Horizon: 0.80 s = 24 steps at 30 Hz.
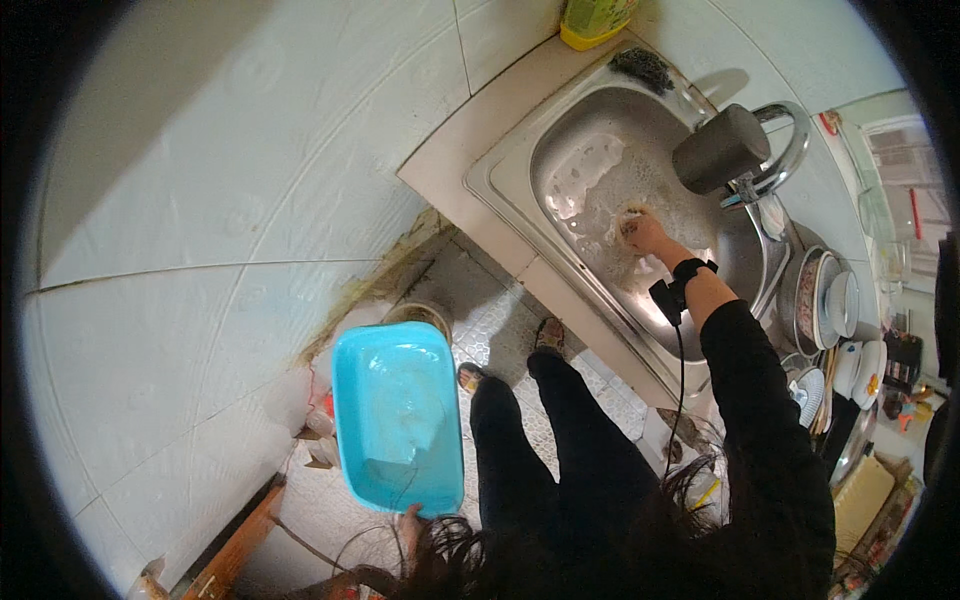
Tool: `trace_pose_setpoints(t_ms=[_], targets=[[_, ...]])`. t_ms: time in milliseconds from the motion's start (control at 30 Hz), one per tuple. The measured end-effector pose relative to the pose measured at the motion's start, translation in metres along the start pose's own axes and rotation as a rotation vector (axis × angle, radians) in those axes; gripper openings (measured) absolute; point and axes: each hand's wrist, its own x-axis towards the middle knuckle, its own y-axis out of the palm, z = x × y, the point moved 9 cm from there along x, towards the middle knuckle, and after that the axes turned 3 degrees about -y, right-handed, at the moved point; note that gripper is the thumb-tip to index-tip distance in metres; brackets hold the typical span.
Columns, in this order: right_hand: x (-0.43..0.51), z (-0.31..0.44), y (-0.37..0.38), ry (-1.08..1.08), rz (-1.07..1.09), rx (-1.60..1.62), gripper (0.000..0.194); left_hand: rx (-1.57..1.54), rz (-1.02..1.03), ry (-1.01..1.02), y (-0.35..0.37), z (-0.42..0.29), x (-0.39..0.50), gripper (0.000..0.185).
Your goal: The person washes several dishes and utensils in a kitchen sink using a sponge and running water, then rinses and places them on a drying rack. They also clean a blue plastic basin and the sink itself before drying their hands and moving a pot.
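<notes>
My left hand (410, 525) grips the near rim of a light-blue plastic basin (401, 420), which hangs above the floor at my left side. A little water or wet sheen shows inside it. My right hand (643, 232) reaches down into a stainless steel sink (600, 120), its fingers at the bottom amid shallow, foamy water (645, 180). Something whitish shows at those fingertips; whether it is foam or a held object is unclear. Over the sink curves a chrome faucet (799, 146) with a dark grey cylinder (721, 148) at its end.
A dark scouring pad (642, 69) lies on the sink's far corner, near a yellow-green container (596, 22). Stacked bowls (825, 292) and chopsticks (825, 382) crowd the right side. Tiled wall (187, 187) rises at left. A round bucket-like container (420, 311) stands behind the basin.
</notes>
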Motion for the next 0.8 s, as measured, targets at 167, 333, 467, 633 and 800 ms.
trace_pose_setpoints(t_ms=[167,333,467,633,800], targets=[[-0.036,-0.009,0.008,0.284,0.069,1.236,0.022,0.013,0.053,0.092,0.001,-0.046,-0.024,0.03],[-0.121,-0.027,-0.065,0.482,-0.302,1.364,0.026,0.184,0.212,0.083,-0.011,-0.1,-0.03,0.036],[-0.15,-0.058,-0.147,0.376,-0.68,1.911,0.027,0.333,0.292,0.147,-0.004,-0.148,-0.054,0.041],[-0.137,-0.085,-0.222,0.146,-0.792,2.216,0.022,0.325,0.252,0.213,0.01,-0.179,-0.102,0.042],[-0.136,-0.103,-0.274,0.132,-0.63,1.002,0.02,0.331,0.276,0.305,0.033,-0.192,-0.146,0.032]])
